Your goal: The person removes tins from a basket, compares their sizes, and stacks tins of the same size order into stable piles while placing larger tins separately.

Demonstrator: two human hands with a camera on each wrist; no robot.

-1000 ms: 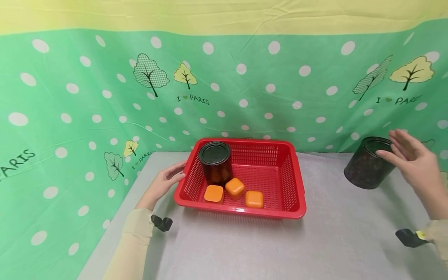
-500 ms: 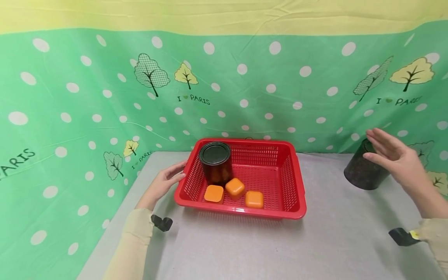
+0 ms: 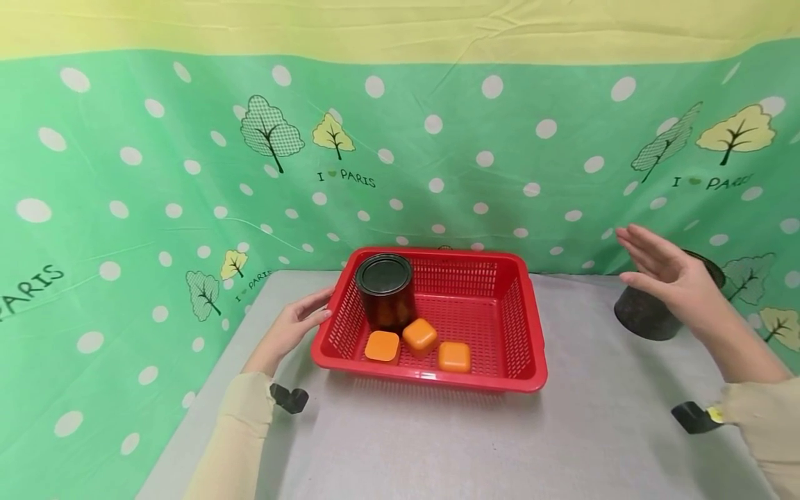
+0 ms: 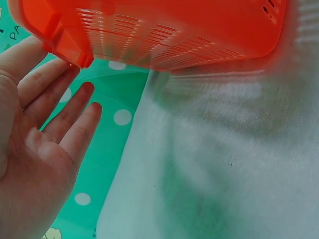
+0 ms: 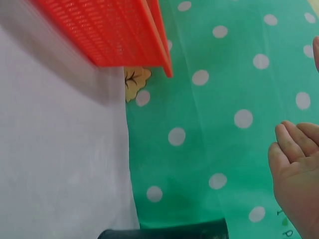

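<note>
A red plastic basket [image 3: 431,380] stands mid-table, with a black lidded can [image 3: 387,295] upright in its left end. Three orange rounded blocks, one a block [image 3: 454,357] at the front, lie in it too. My left hand [image 3: 290,330] touches the basket's left rim; in the left wrist view its fingers [image 4: 70,114] are loosely extended, some meeting the underside of the rim [image 4: 65,47]. My right hand [image 3: 678,281] hovers with straight fingers, holding nothing, and partly hides a second black can [image 3: 646,316] at the right. That can's edge [image 5: 169,231] shows low in the right wrist view.
A grey-white table [image 3: 431,444] carries everything. Behind and to the left hangs a green polka-dotted cloth [image 3: 462,167] with tree prints. A black wrist attachment [image 3: 694,418] sticks out below the right sleeve, another [image 3: 289,398] by the left one.
My right hand has moved left, from the right side of the second can to in front of it and past it. The left hand, basket and both cans have stayed put.
</note>
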